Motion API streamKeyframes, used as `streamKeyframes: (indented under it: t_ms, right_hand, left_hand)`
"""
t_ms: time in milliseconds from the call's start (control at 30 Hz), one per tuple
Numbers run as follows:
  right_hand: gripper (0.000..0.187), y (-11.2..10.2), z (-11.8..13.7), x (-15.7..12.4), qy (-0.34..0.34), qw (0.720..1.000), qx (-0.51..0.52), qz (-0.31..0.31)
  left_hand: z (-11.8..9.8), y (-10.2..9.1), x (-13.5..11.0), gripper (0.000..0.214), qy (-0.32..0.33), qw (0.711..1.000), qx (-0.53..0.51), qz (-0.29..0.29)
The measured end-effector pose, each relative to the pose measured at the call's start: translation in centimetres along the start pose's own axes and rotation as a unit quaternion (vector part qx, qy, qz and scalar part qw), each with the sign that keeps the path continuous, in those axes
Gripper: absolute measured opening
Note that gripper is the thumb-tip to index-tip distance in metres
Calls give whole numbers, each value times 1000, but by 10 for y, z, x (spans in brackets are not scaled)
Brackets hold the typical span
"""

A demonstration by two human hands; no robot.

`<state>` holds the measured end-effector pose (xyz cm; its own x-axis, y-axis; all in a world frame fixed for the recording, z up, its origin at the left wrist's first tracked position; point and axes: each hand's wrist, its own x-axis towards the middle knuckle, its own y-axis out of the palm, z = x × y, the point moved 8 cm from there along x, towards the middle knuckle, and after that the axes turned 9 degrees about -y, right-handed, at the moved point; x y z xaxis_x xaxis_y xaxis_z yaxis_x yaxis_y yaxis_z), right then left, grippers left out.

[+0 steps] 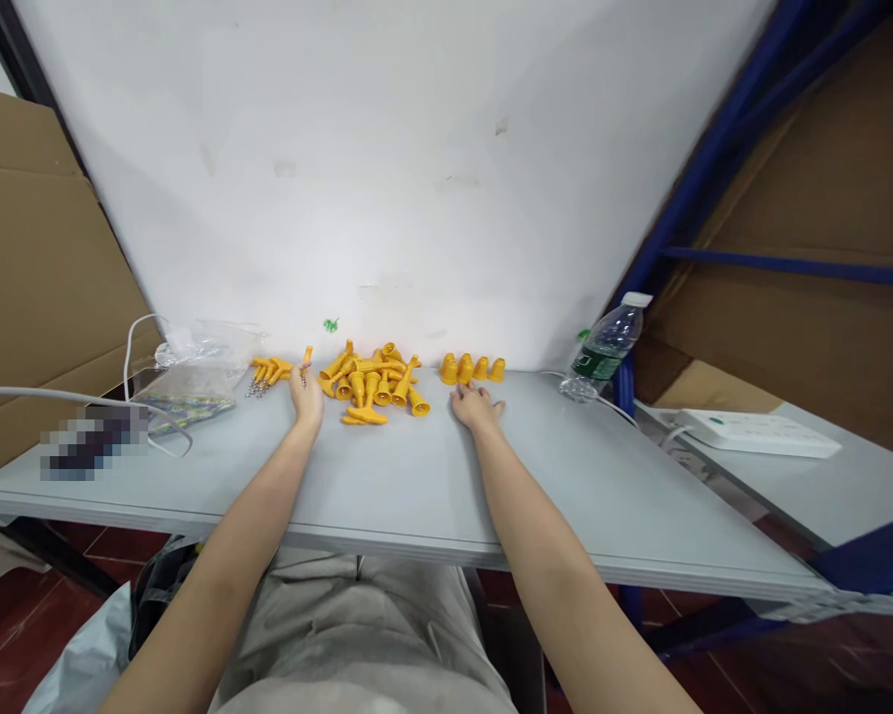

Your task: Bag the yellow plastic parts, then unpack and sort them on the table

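Note:
My left hand (308, 399) is closed on a small yellow plastic handle (308, 353), held upright with a thin metal screw-like part below it. Left of that hand lies a small group of similar yellow handles (272, 369) with metal ends. My right hand (477, 407) rests palm down on the table, its fingers apart and reaching to the front of a row of yellow plastic cups (497, 370). Whether the fingertips touch the nearest cup is hard to tell. Between my hands lies a heap of yellow cone-shaped and T-shaped plastic parts (376, 382).
A white wall (417, 178) closes off the back of the grey table (394, 486). Clear plastic bags (193, 397), a white cable (66, 394) and a blurred dark object (93, 444) lie left. At right are a water bottle (605, 347) and a power strip (759, 433).

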<state>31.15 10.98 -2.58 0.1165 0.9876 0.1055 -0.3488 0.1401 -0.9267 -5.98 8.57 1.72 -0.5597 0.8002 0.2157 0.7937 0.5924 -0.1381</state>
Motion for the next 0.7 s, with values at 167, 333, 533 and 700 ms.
streamKeyframes:
  t_ms: [167, 333, 533, 700]
  right_hand:
    - [47, -2, -1, 1, -7, 1000, 6, -28]
    - [45, -1, -1, 3, -16, 999, 9, -44]
    - [44, 1, -3, 4, -13, 999, 9, -38]
    - [39, -2, -3, 4, -21, 997, 35, -71]
  left_hand:
    - [-6, -9, -4, 24, -9, 998, 46, -42]
    - [-13, -3, 3, 49, -19, 975, 217, -30]
    - [-8, -3, 34, 53, 53, 918, 394, 16]
    - [30, -13, 59, 48, 8, 877, 473, 85]
